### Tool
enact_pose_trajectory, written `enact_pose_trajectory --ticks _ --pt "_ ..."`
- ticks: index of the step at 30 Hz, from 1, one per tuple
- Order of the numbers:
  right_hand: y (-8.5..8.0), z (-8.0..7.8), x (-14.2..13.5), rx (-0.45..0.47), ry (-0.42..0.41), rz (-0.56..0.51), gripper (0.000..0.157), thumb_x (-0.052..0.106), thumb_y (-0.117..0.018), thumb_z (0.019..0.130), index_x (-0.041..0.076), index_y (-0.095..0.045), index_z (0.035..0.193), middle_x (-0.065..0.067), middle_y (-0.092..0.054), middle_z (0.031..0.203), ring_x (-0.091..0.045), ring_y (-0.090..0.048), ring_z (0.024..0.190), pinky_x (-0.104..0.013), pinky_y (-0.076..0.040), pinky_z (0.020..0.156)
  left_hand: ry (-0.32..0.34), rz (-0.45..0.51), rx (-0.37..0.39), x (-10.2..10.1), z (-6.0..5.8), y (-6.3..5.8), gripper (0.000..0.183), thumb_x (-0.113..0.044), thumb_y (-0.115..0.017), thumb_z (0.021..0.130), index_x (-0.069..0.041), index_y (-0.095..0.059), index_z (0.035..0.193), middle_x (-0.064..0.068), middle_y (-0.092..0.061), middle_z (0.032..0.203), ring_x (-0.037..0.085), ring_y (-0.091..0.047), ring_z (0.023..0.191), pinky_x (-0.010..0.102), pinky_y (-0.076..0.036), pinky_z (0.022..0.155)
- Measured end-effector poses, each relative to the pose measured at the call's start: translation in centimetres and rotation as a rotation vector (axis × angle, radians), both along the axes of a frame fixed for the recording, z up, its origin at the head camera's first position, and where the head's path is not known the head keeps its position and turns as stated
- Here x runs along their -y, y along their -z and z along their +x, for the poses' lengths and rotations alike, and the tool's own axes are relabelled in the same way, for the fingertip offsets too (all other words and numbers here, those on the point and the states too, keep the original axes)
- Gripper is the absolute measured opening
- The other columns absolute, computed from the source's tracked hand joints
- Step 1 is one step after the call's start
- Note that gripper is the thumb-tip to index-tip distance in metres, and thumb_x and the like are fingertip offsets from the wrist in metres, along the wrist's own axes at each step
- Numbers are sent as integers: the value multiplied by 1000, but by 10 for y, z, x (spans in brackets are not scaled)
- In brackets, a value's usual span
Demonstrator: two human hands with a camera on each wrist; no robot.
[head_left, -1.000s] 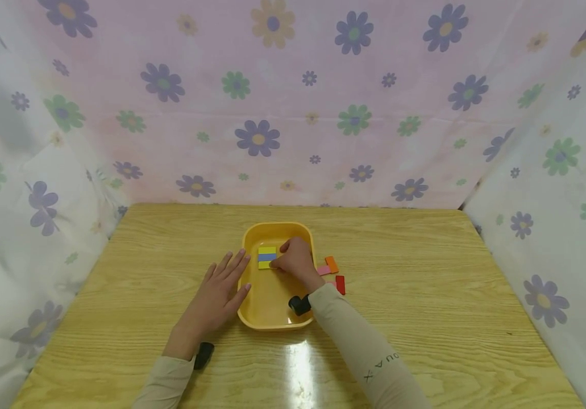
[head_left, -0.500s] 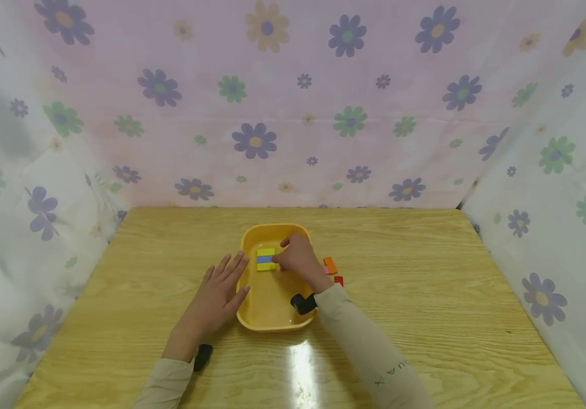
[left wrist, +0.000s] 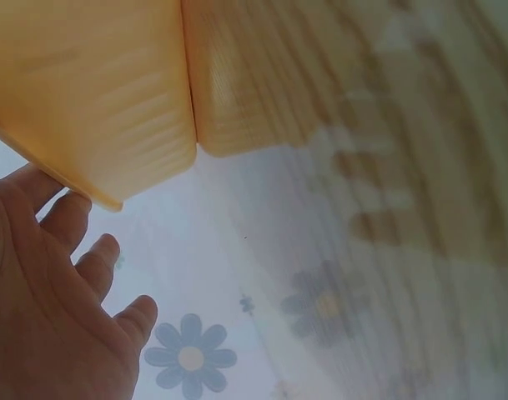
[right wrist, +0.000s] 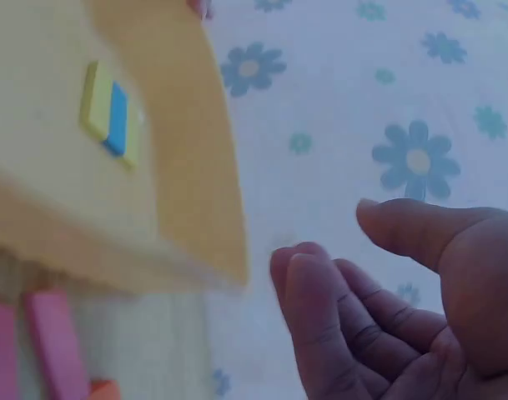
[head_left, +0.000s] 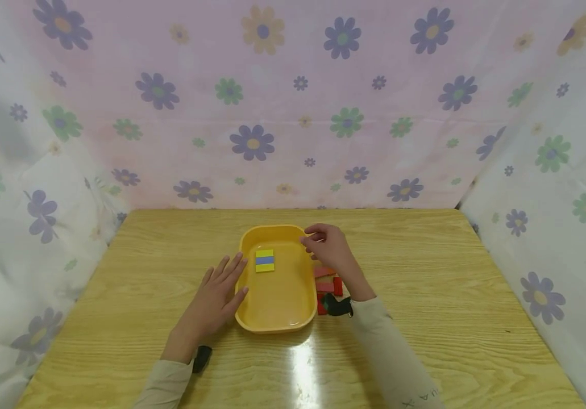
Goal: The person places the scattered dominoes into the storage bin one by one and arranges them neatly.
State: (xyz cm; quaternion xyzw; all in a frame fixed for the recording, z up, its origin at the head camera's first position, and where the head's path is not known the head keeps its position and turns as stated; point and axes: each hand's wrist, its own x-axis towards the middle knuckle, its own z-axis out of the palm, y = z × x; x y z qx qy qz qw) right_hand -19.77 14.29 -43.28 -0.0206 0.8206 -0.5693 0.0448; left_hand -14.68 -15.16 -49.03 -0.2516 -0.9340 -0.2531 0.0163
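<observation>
A yellow plastic tray stands on the table. Inside it, a blue block lies flat between two yellow blocks, side by side like stripes. My left hand is spread along the tray's left rim, fingers straight; the left wrist view shows the fingertips right at that rim. Over the tray's right rim hovers my right hand, with nothing in it. In the right wrist view its thumb stands apart from the loosely bent fingers.
Right of the tray, partly under my right hand, lie pink blocks and red blocks. An orange block peeks in at the right wrist view's lower edge. Flowered cloth encloses the wooden table at back and sides.
My right hand has left the blocks inside the tray and moved right, over the right rim. The striped blocks now show whole. My left hand stays at the left rim.
</observation>
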Motion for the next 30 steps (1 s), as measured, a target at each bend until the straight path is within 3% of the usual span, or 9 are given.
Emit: enact_pose_trajectory --ticks 4,11,17,26,30 --pt "14 7 -19 -32 61 4 32 17 -65 100 -2 -66 126 -25 -70 109 -39 -71 91 -50 -62 78 -4 1 6 0 0 -1 64 -36 -52 106 -10 -32 161 7 -23 169 37 -17 156 66 -12 122" --pt "45 20 -42 39 158 56 34 16 -67 99 -5 -66 126 -21 -69 107 -36 -71 90 -39 -63 74 0 9 -1 0 1 1 63 -37 -51 107 -10 -31 161 7 -23 169 37 -18 156 67 -12 122" --pt "58 32 -53 73 191 151 32 13 -71 95 -5 -67 121 -20 -70 104 -29 -70 90 -32 -61 68 -3 8 -3 0 0 2 63 -37 -50 107 -11 -31 161 6 -22 169 37 -17 156 66 -12 122" --pt "61 51 -58 173 132 339 51 20 -87 81 -3 -65 120 -15 -68 108 -29 -64 99 -44 -57 87 -1 9 -2 0 0 4 63 -37 -51 107 -11 -30 161 6 -22 169 36 -16 156 67 -12 122" --pt "64 58 -54 151 112 410 56 22 -91 76 -2 -65 120 -13 -66 106 -26 -60 94 -44 -55 87 -5 8 2 0 -1 5 63 -38 -49 107 -12 -29 162 5 -21 170 36 -16 157 67 -11 122"
